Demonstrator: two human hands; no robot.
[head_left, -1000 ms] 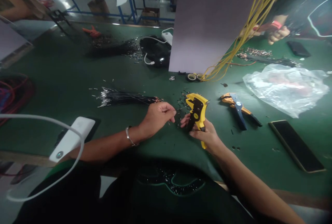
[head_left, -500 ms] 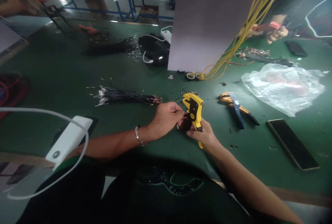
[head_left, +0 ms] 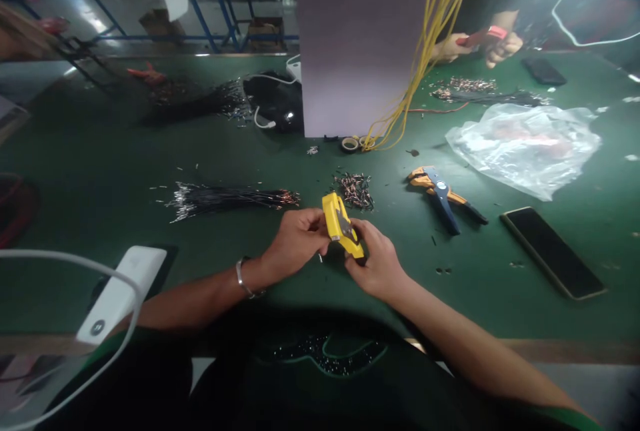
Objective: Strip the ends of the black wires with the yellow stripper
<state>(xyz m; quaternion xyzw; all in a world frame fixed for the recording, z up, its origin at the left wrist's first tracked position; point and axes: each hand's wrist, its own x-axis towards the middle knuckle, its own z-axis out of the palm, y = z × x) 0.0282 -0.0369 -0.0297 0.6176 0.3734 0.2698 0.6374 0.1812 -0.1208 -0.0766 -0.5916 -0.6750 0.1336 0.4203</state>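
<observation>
Right grip [head_left: 377,258], nearer, clamped on yellow tool [head_left: 334,220] at its 10 o'clock, axis 11-to-5; left grip [head_left: 299,239] at tool's 9 o'clock, can't tell if pinching.

The right hand's grip [head_left: 375,263] hides the near end of the yellow tool [head_left: 332,218]. Anything within the left hand's grip [head_left: 299,241] is too small to tell; whether its fingers touch the tool is unclear. Scraps in the pile [head_left: 356,190] are too small to make out singly. The grey board [head_left: 365,44] hides part of a shiny black thing [head_left: 275,101]; board and yellow wires [head_left: 440,24] run off the top. Red cables [head_left: 15,211] blur at the left edge.
</observation>
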